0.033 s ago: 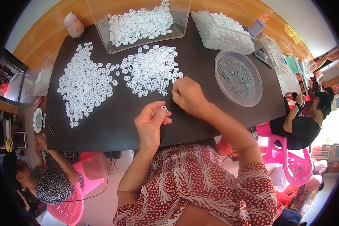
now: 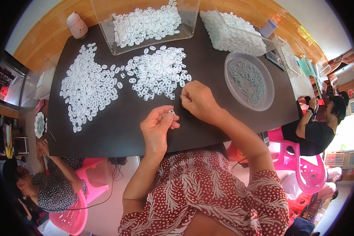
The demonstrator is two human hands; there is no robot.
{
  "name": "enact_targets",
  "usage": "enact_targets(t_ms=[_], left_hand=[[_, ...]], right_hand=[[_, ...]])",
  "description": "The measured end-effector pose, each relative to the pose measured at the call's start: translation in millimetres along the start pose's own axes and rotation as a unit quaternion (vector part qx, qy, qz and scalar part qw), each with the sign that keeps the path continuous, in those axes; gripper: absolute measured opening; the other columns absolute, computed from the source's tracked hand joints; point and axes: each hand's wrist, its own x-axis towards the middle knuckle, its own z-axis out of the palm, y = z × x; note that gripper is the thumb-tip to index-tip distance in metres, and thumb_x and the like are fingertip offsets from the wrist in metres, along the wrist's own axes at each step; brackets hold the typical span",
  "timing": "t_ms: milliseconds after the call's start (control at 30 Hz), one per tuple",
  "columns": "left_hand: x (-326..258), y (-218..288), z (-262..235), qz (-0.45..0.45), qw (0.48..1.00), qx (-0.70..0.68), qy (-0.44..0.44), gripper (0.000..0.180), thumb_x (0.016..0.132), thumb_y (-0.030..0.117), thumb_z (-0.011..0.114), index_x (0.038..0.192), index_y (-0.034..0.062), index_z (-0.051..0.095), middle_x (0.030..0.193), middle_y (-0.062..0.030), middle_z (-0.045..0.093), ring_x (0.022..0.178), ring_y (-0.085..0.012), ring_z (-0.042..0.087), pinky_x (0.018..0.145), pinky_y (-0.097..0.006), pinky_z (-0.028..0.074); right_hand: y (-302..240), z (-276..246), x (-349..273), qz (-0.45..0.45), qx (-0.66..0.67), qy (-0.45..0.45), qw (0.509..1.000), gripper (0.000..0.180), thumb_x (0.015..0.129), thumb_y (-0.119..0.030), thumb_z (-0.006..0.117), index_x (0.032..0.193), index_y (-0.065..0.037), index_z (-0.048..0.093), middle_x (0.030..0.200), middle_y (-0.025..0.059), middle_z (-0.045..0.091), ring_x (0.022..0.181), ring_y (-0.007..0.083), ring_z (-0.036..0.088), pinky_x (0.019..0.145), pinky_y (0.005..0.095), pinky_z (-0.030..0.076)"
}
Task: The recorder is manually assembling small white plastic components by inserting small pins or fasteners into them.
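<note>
1. My left hand [image 2: 156, 128] fingers pinch one small white ring [image 2: 171, 112] above the tabletop [image 2: 118, 129].
2. My right hand [image 2: 198, 100] is clenched; its contents are hidden.
3. Two loose ring piles [image 2: 126, 78]; individual pieces too many to count.

Table [image 2: 118, 133] is a really dark brown, almost black, covered in heaps of white rings [image 2: 91, 84]. Round dish [image 2: 248, 80] is clear with grey-green bits inside. Shirt [image 2: 208, 192] is red with white dots and leafy prints. Chairs [image 2: 308, 173] are hot pink, floor [image 2: 37, 49] is orangey wood.
</note>
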Motion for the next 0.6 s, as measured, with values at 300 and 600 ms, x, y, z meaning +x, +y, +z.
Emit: enact_targets(t_ms=[300, 600], left_hand=[[2, 0, 1, -0.013, 1.000, -0.009, -0.016, 0.015, 0.086, 0.002, 0.060, 0.099, -0.0050, 0.061, 0.080, -0.0105, 0.064, 0.062, -0.0134, 0.060, 0.058, -0.022, 0.047], [-4, 1, 4, -0.008, 1.000, 0.006, -0.018, 0.017, 0.086, 0.002, 0.061, 0.101, -0.0063, 0.060, 0.085, -0.0096, 0.063, 0.069, -0.0120, 0.058, 0.063, -0.022, 0.048]], right_hand=[[-32, -30, -16, 0.183, 0.315, -0.098, 0.926, 0.010, 0.076, -0.003, 0.064, 0.084, 0.000, 0.058, 0.075, 0.0066, 0.056, 0.065, 0.0125, 0.054, 0.059, 0.0271, 0.045], [-36, -28, -20, 0.156, 0.312, -0.094, 0.932, 0.009, 0.077, -0.003, 0.064, 0.084, 0.001, 0.060, 0.077, 0.0062, 0.058, 0.068, 0.0110, 0.056, 0.061, 0.0263, 0.046]])
